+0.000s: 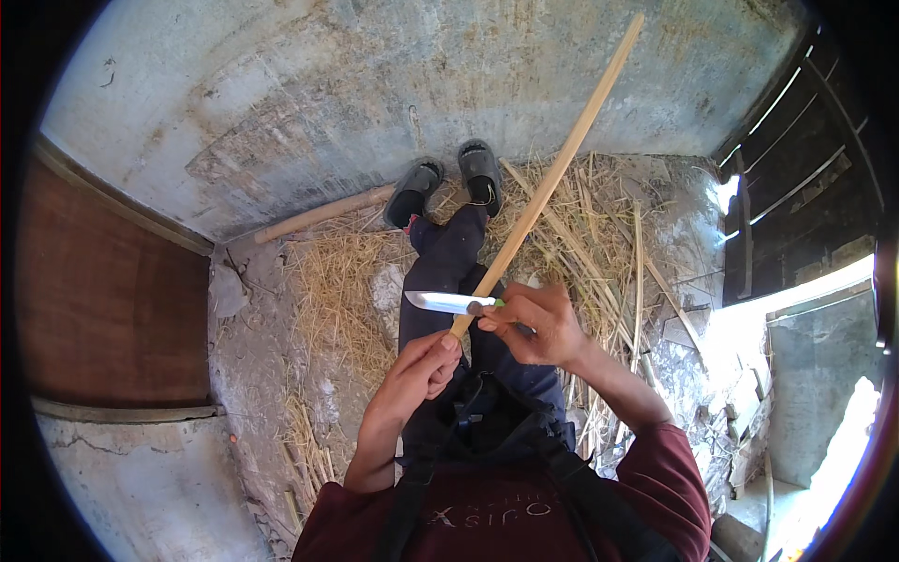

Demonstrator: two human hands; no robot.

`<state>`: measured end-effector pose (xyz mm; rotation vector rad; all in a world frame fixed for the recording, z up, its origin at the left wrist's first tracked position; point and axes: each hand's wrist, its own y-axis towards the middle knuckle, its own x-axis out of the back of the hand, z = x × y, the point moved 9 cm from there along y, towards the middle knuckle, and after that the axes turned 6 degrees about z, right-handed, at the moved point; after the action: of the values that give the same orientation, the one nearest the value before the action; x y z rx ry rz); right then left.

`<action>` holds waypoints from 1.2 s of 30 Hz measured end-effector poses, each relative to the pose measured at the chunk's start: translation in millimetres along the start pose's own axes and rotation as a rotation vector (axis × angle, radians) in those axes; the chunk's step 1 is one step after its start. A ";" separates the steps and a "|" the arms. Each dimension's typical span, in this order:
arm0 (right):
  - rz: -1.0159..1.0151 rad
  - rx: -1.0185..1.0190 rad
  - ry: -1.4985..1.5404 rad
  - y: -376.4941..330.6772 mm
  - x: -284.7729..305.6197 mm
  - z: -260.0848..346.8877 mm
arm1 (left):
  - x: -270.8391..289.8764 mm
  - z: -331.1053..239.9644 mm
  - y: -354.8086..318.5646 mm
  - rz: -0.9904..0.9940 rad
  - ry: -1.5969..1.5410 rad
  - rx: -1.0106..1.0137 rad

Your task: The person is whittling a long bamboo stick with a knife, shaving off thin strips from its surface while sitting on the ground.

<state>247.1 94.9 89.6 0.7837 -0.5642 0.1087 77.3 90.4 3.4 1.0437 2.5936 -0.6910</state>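
Dark red sleeves [655,468] nearest, forearms reaching out over dark trousers [449,272]. Left hand [421,370] curled tight round near end of long pale bamboo strip [552,169], slanting far and right toward grey plaster wall [375,84]. Right hand [534,323] closed on green handle of knife [454,302], shiny blade pointing left, touching strip just beyond left thumb. Strip smooth, evenly narrow; cut seemingly just starting at near end, nearly whole length left. Dry straw [337,281] and split canes [646,272] scattered round grey sandals [449,183]. Round pole [323,215] lying at wall's foot.

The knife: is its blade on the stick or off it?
On it: the knife blade lies across the stick, just above the left hand.
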 end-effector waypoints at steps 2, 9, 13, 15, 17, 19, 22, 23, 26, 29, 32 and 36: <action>-0.014 0.009 0.021 -1.6 -3.3 6.7 | 0.1 2.3 1.8 0.090 -0.136 0.037; -0.046 0.095 0.024 -6.3 -4.6 17.1 | -11.4 -0.2 7.1 0.204 -0.227 0.027; -0.055 0.125 0.000 -2.0 -3.0 20.4 | -9.5 -0.9 2.6 0.205 -0.201 0.019; -0.054 0.128 -0.012 -1.6 -1.7 21.4 | -10.6 -1.4 0.9 0.225 -0.202 0.022; -0.062 0.150 -0.041 -1.7 -0.2 22.7 | -14.5 -4.9 -1.0 0.237 -0.188 0.021; -0.069 0.145 -0.058 -1.2 1.9 22.9 | -15.6 -7.3 -1.2 0.236 -0.175 0.021; -0.080 0.119 -0.070 -0.1 6.2 21.9 | -14.9 -8.1 -0.2 0.228 -0.156 0.022; -0.083 0.124 -0.077 -0.5 7.2 21.5 | -14.5 -8.0 0.3 0.225 -0.150 0.023; -0.086 0.148 -0.118 -0.7 9.2 24.2 | -16.7 -9.8 -1.3 0.228 -0.133 0.020; -0.086 0.175 -0.138 -0.8 10.5 24.6 | -15.4 -10.9 -2.6 0.193 -0.119 0.029; -0.088 0.194 -0.144 -1.0 10.3 25.1 | -13.3 -8.9 -2.7 0.189 -0.125 0.038; -0.090 0.222 -0.181 -3.2 11.0 26.1 | -13.3 -8.2 -3.2 0.196 -0.128 0.047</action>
<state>245.8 73.3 108.1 1.0402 -0.6943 0.0171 84.0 85.0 16.8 1.2063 2.3399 -0.7466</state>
